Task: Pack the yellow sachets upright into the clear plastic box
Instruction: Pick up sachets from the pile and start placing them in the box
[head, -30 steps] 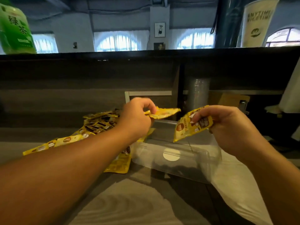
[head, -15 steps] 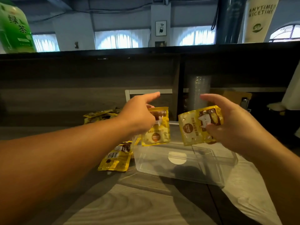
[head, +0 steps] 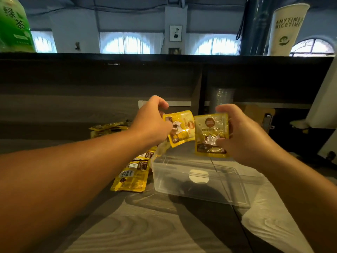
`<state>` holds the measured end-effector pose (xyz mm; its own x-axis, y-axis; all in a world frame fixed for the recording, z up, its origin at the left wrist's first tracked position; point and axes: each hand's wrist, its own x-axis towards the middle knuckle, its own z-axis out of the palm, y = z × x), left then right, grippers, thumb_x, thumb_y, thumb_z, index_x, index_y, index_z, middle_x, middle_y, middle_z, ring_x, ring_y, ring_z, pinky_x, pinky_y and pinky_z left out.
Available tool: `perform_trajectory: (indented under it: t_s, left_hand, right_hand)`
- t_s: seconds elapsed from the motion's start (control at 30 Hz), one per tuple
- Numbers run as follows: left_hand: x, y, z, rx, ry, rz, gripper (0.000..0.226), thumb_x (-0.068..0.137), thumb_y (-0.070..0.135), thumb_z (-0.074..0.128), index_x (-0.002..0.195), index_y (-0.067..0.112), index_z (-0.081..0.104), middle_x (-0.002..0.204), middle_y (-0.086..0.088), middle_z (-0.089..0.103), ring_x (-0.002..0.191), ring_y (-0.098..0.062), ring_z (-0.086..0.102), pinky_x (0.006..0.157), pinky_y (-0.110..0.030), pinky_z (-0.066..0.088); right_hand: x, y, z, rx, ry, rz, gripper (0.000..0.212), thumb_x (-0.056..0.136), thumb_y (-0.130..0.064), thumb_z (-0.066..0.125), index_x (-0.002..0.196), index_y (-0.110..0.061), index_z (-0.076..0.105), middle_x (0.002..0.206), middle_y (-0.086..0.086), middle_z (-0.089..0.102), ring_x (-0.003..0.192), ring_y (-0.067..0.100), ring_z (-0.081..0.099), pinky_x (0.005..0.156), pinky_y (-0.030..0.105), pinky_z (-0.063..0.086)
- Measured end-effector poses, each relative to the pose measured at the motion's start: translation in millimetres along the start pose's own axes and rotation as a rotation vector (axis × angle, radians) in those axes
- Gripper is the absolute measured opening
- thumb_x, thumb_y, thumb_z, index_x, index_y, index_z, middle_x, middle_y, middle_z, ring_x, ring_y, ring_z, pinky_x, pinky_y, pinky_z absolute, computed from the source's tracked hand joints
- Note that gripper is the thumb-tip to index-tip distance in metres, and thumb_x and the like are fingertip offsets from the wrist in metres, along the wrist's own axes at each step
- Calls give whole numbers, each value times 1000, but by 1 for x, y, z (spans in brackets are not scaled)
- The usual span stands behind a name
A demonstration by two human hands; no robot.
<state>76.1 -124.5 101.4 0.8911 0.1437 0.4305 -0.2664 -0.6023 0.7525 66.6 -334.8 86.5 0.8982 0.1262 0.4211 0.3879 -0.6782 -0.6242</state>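
step: I'm pinching one flat yellow foil sachet [head: 179, 127] in my left hand [head: 151, 119], another [head: 211, 135] in my right hand [head: 242, 136] | next: lowering both upright into the seemingly empty clear rectangular plastic box [head: 202, 195] beneath my hands

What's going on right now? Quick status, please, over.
Left hand holds one yellow sachet, right hand holds another. Both above the clear plastic box; none inside yet. Loose sachets lie left. Nothing blocking.

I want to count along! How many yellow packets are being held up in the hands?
2. One packet is in the left hand, one packet in the right hand, both above the clear box. More lie on the table.
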Motion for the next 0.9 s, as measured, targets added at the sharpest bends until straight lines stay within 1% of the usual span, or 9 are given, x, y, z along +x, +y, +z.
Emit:
perform_trajectory:
  t_s: [0.1, 0.2, 0.3, 0.43, 0.5, 0.63, 0.73, 0.83, 0.9]
  left_hand:
    - [-2, -4, 2, -13, -112, 4, 68, 85, -8, 64, 139, 30, 48, 116, -1, 61, 91, -23, 69, 65, -38, 64]
    - [1, -7, 7, 130, -151, 15, 29, 91, 6, 62, 113, 25, 63, 104, 1, 65, 89, -20, 68, 72, -40, 63]
    - [3, -5, 11, 242, -138, 84, 2, 93, 21, 63, 94, 23, 63, 90, 1, 64, 81, -14, 63, 62, -28, 54]
    - [5, -7, 14, 375, -141, 221, 16, 93, 35, 65, 80, 27, 69, 75, 8, 65, 73, -9, 60, 60, -24, 44]
    - [8, -11, 14, 350, -151, 174, 14, 91, 39, 69, 84, 29, 74, 79, 11, 67, 80, -8, 61, 69, -28, 50]
    - [12, -26, 14, 281, -214, 45, 11, 88, 35, 73, 89, 25, 78, 85, 8, 71, 88, -10, 64, 80, -33, 56]
    - [10, -32, 14, 295, -289, 28, 10, 87, 31, 75, 93, 23, 76, 88, 8, 68, 87, -9, 62, 74, -27, 54]
    - [11, -30, 14, 327, -271, 55, 5, 86, 26, 77, 89, 25, 73, 86, 8, 65, 81, -8, 58, 64, -21, 46]
    - [11, -27, 14, 360, -285, 60, 9, 86, 22, 77, 92, 26, 71, 90, 7, 64, 87, -11, 60, 69, -24, 50]
  right_hand:
    - [5, -4, 4, -48, -117, 30, 88, 85, -1, 71, 144, -48, 26, 115, -10, 47, 77, 14, 62, 49, 23, 56]
    - [15, -5, 9, -115, -147, 66, 58, 89, -5, 67, 131, -39, 46, 98, -11, 51, 77, 16, 60, 55, 31, 61]
    - [23, -7, 14, -113, -133, 78, 26, 92, -17, 66, 109, -32, 54, 91, -9, 56, 77, 13, 59, 62, 28, 59]
    - [35, -9, 25, -191, -51, 82, 7, 94, -23, 63, 100, -26, 61, 87, -6, 60, 73, 9, 59, 54, 19, 50]
    - [39, -11, 30, -278, -16, 50, 18, 92, -24, 67, 109, -26, 63, 96, -6, 63, 77, 9, 59, 56, 19, 47]
    - [47, -14, 38, -167, -62, 7, 63, 89, -16, 71, 142, -34, 41, 115, -8, 52, 89, 12, 57, 59, 17, 46]
    - [53, -16, 42, -259, -80, 18, 28, 94, -19, 64, 121, -26, 61, 108, -2, 59, 92, 15, 58, 57, 18, 46]
    - [55, -19, 42, -242, -143, 0, 12, 94, -21, 64, 104, -28, 63, 101, -3, 62, 88, 15, 61, 58, 19, 47]
    - [54, -21, 44, -237, -165, -16, 10, 94, -22, 63, 99, -30, 60, 99, -3, 62, 86, 14, 61, 57, 18, 47]
